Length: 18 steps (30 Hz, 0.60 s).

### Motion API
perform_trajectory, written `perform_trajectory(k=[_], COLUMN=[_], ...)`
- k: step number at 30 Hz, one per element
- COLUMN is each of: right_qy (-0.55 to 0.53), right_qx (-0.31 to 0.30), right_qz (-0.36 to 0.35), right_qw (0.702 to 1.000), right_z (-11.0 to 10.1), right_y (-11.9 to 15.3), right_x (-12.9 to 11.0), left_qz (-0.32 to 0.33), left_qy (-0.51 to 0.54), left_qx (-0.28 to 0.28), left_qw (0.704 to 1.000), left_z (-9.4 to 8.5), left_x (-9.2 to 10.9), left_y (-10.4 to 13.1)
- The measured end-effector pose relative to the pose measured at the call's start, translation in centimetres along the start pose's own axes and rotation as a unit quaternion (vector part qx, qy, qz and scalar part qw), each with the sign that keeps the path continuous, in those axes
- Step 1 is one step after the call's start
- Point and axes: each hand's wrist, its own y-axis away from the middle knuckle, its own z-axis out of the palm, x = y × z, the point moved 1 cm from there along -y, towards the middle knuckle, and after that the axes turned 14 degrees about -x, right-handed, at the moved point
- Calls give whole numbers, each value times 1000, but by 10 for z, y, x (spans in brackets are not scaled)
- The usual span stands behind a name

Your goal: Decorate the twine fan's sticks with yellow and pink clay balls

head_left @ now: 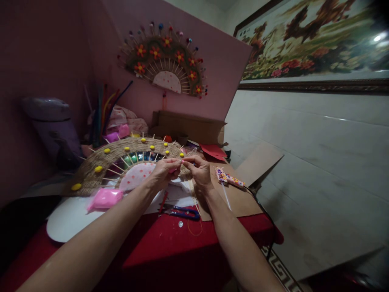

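Note:
My left hand (pixel 166 169) and my right hand (pixel 198 169) meet over the table's middle, fingertips pinched together. Between them shows a small bit of pink clay (pixel 182 162). More pink material (pixel 173 170) is tucked under the fingers of my left hand. Behind and left of the hands lies a fan-shaped piece wound with twine (pixel 117 147), with sticks poking out and yellow dots such as this yellow dot (pixel 98 169) along its band. Its half-round centre (pixel 138 175) is white with pink spots. A bag of pink clay (pixel 106 198) rests at its lower left edge.
Blue-handled snips (pixel 182 212), a red stick (pixel 163 202) and a clear gem (pixel 180 224) lie nearer the front. A patterned glue gun (pixel 229 177) with a cord rests on cardboard (pixel 243 207) at right. Behind are red sheets (pixel 213 151), a purple container (pixel 53 125) and a finished fan (pixel 167 61).

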Motion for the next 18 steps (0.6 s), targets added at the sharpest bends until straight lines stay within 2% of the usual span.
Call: perform_trajectory(k=[6,11,18], right_qy=[13,4,26], right_qx=[2,9,2], right_qz=[-3,27,17], right_qw=[1000,1000,1000], right_z=[0,1,4], right_y=[0,1,1], right_x=[0,0,3], left_qz=[-9,4,2], left_qy=[-3,-11,2], left_qx=[-4,-20,-14], left_qw=[1000,1000,1000], left_z=[-2,-4,-5], left_x=[-2,-4,-3], left_y=[0,-1,-1])
